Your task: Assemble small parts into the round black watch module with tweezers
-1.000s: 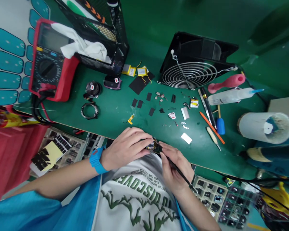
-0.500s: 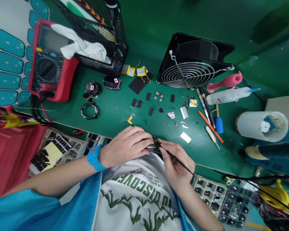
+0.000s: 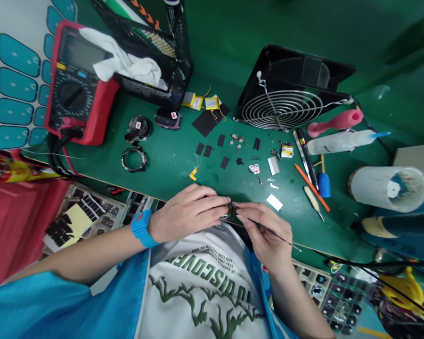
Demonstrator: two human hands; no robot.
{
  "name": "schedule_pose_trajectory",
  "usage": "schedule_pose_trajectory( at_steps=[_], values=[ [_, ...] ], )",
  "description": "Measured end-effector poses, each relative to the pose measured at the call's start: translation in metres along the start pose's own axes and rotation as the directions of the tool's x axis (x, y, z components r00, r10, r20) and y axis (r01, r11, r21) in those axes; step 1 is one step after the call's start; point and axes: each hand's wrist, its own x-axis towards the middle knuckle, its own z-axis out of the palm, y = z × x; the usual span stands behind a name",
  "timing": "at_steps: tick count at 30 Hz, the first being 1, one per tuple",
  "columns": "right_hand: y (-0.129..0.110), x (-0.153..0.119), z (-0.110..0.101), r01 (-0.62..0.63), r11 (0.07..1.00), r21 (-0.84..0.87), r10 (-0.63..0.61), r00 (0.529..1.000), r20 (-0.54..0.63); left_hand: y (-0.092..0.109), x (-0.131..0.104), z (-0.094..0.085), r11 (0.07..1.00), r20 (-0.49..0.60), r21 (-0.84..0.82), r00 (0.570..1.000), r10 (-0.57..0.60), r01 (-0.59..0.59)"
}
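Note:
My left hand [image 3: 191, 212], with a blue band at the wrist, is closed around a small round electronic device [image 3: 227, 213] at the table's front edge. Its fingers cover much of the device. From the other side, my right hand [image 3: 268, 230] pinches a thin dark tool [image 3: 281, 238] whose tip meets the device; the exact contact point is too small to tell. Just beyond the hands lie a small yellow-orange flex piece [image 3: 193, 174], black pads [image 3: 224, 162] and a white rectangle [image 3: 274, 202].
A red multimeter [image 3: 102, 110] and a black mesh basket [image 3: 144, 92] stand at the left. Behind is a fan [image 3: 282, 108]. Tweezers, an orange stick [image 3: 311, 186] and a white cup [image 3: 388, 188] are at the right. Parts trays [image 3: 342, 301] sit below the table edge.
The whole view has shifted slightly. My right hand has turned a little, and more of the thin tool's rear end shows beyond it. My left hand still holds the device.

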Motion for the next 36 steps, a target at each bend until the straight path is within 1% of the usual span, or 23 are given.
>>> schedule_pose_trajectory(
  at_steps=[6,13,20,30,36],
  values=[
    [0.0042,0.0021,-0.0002,0.014,1.000,0.023,-0.014,1.000,-0.011,0.0009,0.0030,-0.0010,0.998,0.012,-0.041,0.999,-0.045,0.046],
    [0.0070,-0.0025,-0.0002,0.015,0.998,0.057,-0.011,0.997,-0.071,0.0008,0.0047,-0.0010,0.997,0.024,-0.049,0.998,-0.058,0.059],
    [0.0051,-0.0026,0.0009,0.033,0.999,0.037,-0.031,0.998,-0.054,0.0004,0.0037,0.0001,0.996,0.037,-0.065,0.997,-0.067,0.069],
    [0.0082,-0.0068,0.0004,0.040,0.999,0.035,-0.038,0.998,-0.039,0.0005,0.0041,-0.0015,0.994,0.043,-0.075,0.996,-0.079,0.082],
    [0.0064,-0.0072,-0.0009,0.037,0.999,0.035,-0.035,0.997,-0.074,0.0007,0.0036,-0.0007,0.996,0.032,-0.063,0.997,-0.066,0.068]
  ],
)
